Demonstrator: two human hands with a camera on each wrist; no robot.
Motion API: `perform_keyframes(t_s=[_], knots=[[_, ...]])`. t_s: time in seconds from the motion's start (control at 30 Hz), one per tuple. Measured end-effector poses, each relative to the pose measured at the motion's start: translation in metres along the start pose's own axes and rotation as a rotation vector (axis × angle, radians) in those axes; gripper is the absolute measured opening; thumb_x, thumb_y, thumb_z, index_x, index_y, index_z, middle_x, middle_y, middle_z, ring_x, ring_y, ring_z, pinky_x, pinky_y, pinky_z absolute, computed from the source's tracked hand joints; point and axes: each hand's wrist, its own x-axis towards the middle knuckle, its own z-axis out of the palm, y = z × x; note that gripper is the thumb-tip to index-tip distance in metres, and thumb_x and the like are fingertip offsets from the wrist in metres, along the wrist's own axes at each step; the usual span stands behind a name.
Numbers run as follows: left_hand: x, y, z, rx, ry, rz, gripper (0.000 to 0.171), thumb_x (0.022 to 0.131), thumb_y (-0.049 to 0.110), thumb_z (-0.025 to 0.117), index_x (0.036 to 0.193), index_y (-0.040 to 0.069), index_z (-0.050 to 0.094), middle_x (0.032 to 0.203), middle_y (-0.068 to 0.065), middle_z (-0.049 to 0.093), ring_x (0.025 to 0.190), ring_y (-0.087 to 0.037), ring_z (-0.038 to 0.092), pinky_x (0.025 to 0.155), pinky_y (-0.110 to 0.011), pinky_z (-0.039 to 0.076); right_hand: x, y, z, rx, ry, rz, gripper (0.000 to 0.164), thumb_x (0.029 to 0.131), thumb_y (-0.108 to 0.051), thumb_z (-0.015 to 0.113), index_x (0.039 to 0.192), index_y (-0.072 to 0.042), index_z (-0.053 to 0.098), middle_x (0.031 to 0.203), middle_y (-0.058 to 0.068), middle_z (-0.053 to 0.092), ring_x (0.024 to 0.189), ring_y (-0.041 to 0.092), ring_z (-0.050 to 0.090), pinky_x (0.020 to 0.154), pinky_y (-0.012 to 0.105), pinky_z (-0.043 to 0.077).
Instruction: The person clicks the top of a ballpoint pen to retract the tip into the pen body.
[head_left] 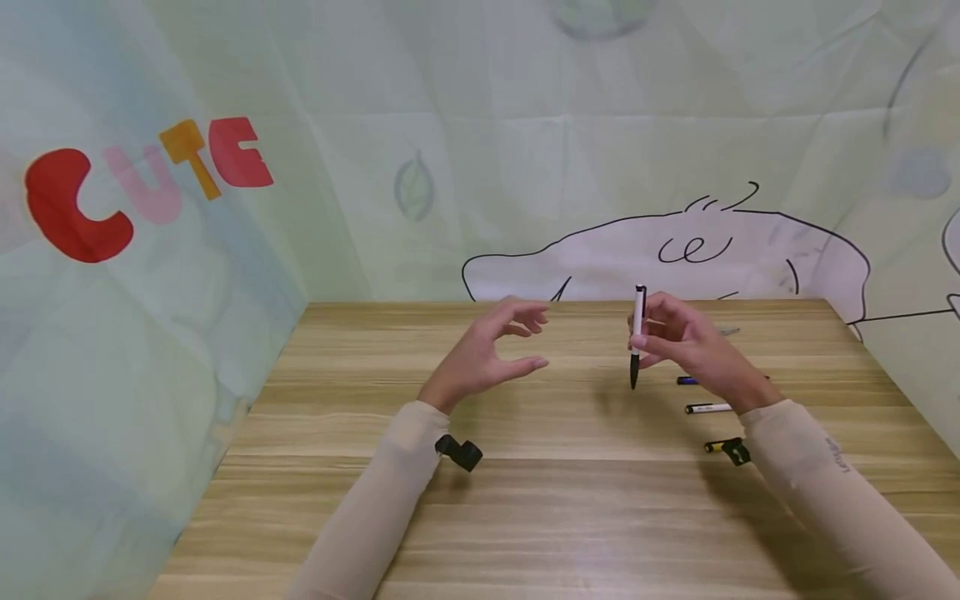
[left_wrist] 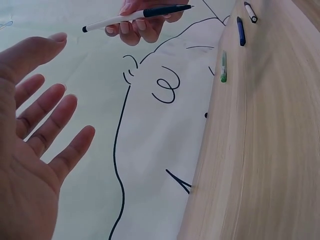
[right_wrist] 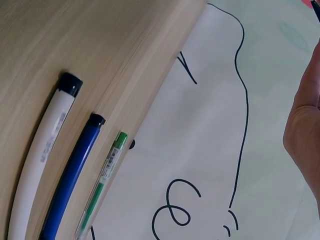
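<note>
The person's right hand pinches a white-and-black pen between thumb and fingers above the wooden table, its long axis nearly upright, the dark tip pointing down and the clip end up. The left hand, fingers loosely curved and released, hangs apart from the pen.

A bare left hand has its fingers spread; beyond it, a right hand's grip holds a slim white-and-black pen. On the pale wooden surface lie a clear-and-green pen, a blue pen and a white, black-ended pen.
</note>
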Motion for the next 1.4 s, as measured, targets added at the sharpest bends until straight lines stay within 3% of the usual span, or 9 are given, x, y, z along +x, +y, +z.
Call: perform_keyframes(t_s=[0.27,0.53,0.77,0.97,1.4], knots=[[0.010,0.000,0.007,-0.024,0.004,0.029,0.069,0.084,0.013,0.085,0.144,0.015,0.051,0.122,-0.003,0.059,0.112,-0.020,0.060,0.097,-0.041,0.056,0.004,0.001,0.007,0.029,-0.021,-0.014,0.030,0.098,-0.006,0.067,0.121,-0.002,0.049,0.108,0.012,0.059,0.097,0.025,0.067,0.075,0.046,0.063],[0.020,0.000,0.014,0.000,-0.008,0.046,0.072,0.083,0.014,0.085,0.146,0.015,0.049,0.124,-0.002,0.059,0.111,-0.020,0.061,0.098,-0.033,0.055,0.007,0.001,0.013,0.053,-0.024,-0.029,0.035,0.097,-0.004,0.067,0.122,0.006,0.046,0.106,0.010,0.060,0.095,0.024,0.068,0.072,0.046,0.063],[0.026,0.000,0.021,0.020,-0.027,0.049,0.077,0.083,0.018,0.086,0.148,0.018,0.046,0.126,-0.001,0.057,0.110,-0.017,0.061,0.098,-0.034,0.055,0.009,-0.001,0.018,0.058,-0.028,-0.020,0.030,0.098,-0.006,0.066,0.121,0.002,0.048,0.109,0.011,0.059,0.096,0.022,0.067,0.074,0.047,0.063],[0.032,0.003,0.026,0.019,-0.041,0.040,0.085,0.079,0.015,0.089,0.150,0.012,0.043,0.130,-0.006,0.056,0.111,-0.023,0.060,0.098,-0.034,0.054,0.010,-0.002,0.021,0.069,-0.037,-0.024,0.034,0.098,-0.005,0.066,0.123,0.006,0.046,0.110,0.014,0.058,0.096,0.021,0.068,0.074,0.046,0.063],[0.042,0.003,0.035,0.066,-0.073,0.057,0.094,0.080,0.022,0.088,0.156,0.018,0.032,0.135,-0.006,0.048,0.115,-0.013,0.052,0.100,-0.030,0.052,0.014,-0.003,0.026,0.067,-0.047,-0.033,0.025,0.099,-0.006,0.065,0.119,-0.005,0.050,0.107,0.010,0.061,0.101,0.022,0.068,0.074,0.048,0.063]])
